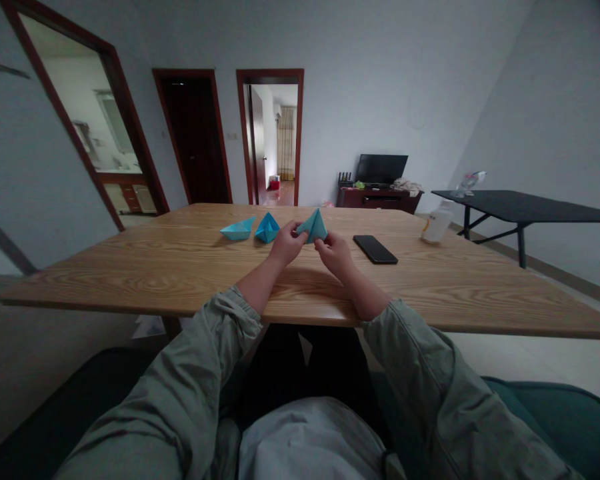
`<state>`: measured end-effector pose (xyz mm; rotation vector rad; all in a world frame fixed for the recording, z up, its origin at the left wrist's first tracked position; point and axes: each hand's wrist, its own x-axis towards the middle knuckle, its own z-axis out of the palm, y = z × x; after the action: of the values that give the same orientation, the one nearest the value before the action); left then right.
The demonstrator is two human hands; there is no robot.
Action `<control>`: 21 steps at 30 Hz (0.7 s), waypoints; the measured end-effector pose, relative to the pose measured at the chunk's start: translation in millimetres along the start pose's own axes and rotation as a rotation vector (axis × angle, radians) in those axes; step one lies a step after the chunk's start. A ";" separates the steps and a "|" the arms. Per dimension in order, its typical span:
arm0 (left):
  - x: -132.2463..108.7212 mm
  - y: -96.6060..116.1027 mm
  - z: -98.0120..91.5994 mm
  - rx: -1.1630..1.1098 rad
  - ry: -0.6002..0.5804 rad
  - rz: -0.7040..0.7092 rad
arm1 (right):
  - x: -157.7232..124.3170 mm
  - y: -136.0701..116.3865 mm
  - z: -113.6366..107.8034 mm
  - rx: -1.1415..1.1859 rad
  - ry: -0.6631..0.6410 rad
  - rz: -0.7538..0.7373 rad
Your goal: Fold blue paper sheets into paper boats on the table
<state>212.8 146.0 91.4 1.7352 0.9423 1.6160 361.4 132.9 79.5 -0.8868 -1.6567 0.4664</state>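
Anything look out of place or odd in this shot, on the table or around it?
One thing stands out: a white scrap of paper or plastic lies on the floor beneath the near edge of the wooden table, left of the person's legs. It looks dropped rather than placed; its exact nature is unclear.

My left hand [286, 244] and right hand [335, 256] hold a folded blue paper triangle [313, 227] between them by its lower edges, just above the light oak surface [130, 280]. Left of my hands, a folded blue paper boat [239, 229] and a smaller folded blue paper piece [267, 228] sit close together. To the right lie a black smartphone [375, 249] and, farther along, a white container [437, 225]. Beyond stand a black table [525, 207] and a dark wooden cabinet [379, 199] bearing a black monitor [381, 169].
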 end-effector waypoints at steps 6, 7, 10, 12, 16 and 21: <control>-6.6 13.4 6.6 0.360 0.139 0.174 | -1.0 -8.8 2.9 -0.156 0.141 -0.041; -6.8 14.3 7.9 0.394 0.139 0.195 | -0.8 -9.4 3.2 -0.132 0.180 -0.037; -8.1 14.7 11.6 0.464 0.108 0.254 | -0.1 -11.4 4.1 -0.046 0.255 -0.018; -10.2 14.5 14.2 0.458 0.063 0.287 | 1.2 -11.8 5.9 -0.002 0.233 -0.021; -16.2 15.9 21.7 0.328 -0.022 0.307 | 5.7 -10.1 13.0 0.189 0.115 0.026; -18.8 15.8 32.2 0.100 -0.108 0.303 | 6.8 -15.9 18.2 0.309 0.103 0.038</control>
<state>246.2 123.2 90.0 2.0941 0.7470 1.6621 338.7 130.7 90.2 -0.7007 -1.4288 0.6717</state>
